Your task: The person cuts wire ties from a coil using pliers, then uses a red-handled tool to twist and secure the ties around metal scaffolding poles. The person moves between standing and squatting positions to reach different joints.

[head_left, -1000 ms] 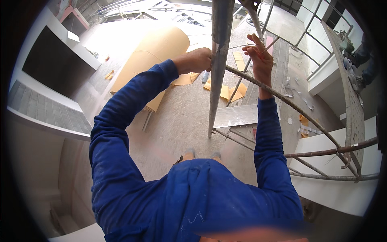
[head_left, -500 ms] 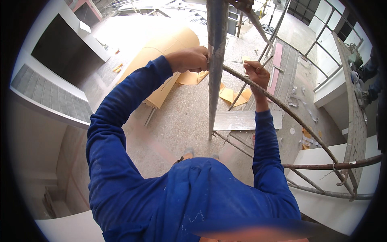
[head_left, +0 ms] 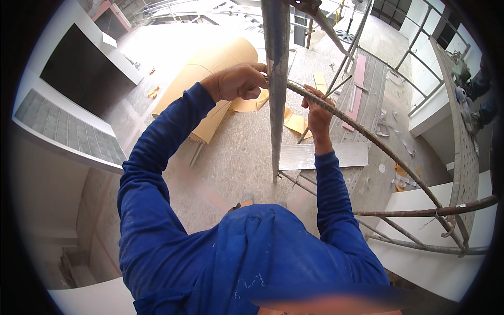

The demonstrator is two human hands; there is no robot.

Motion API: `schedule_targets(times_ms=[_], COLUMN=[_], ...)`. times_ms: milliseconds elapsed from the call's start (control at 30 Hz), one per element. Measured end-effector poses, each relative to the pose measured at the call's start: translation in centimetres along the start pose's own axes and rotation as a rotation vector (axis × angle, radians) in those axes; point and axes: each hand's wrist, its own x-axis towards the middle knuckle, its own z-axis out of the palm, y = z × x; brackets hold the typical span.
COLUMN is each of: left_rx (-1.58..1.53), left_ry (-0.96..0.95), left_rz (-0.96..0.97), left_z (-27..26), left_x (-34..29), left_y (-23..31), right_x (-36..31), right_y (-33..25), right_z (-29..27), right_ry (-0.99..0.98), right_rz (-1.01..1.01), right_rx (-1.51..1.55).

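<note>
An upright metal scaffold pole (head_left: 276, 94) stands in front of me, with a ribbed steel bar (head_left: 367, 132) slanting from it down to the right. My left hand (head_left: 239, 82) is at the pole's left side, fingers curled and the index finger reaching to the pole where the bar meets it. What it pinches there is too small to name. Just right of the pole, my right hand (head_left: 318, 111) is closed close against the bar, which partly covers its fingers. A thin dark rod (head_left: 340, 85) juts out beside it; whether the hand holds this rod is unclear.
A large tan roll (head_left: 215, 60) lies beyond my left arm. Scaffold planks (head_left: 362, 113), a light board (head_left: 320, 156) and scraps lie ahead and right. A horizontal rusty pipe (head_left: 420, 212) crosses at the lower right. At the far right edge, a person's leg (head_left: 480, 113) shows by a raised plank.
My right hand has moved left toward the pole, up to the ribbed bar. The thin wire stretched between pole and right hand no longer shows. My left hand's index finger has straightened toward the pole.
</note>
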Motion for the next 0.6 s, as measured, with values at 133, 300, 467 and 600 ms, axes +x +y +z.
schedule_targets(times_ms=[133,300,467,600], left_rx=[-0.078,-0.157,-0.325,-0.372], left_ry=[0.027,-0.001,-0.022,0.079], left_rz=[0.027,0.061,0.073,0.147], left_z=[0.7,1.3,1.4,2.8], left_x=[-0.5,-1.2,-1.6,-1.5], left_y=[-0.4,-1.0,-1.9,-3.5], right_x=[0.3,-0.8,-2.3,-3.7], right_y=[0.6,0.5,-0.3,-1.2], right_z=[0.4,1.7,3.0,3.9], right_ry=[0.003,0.045,0.063,0.078], right_rz=[0.009,0.111,0.201,0.273], right_rx=[0.053,0.14,0.225,0.275])
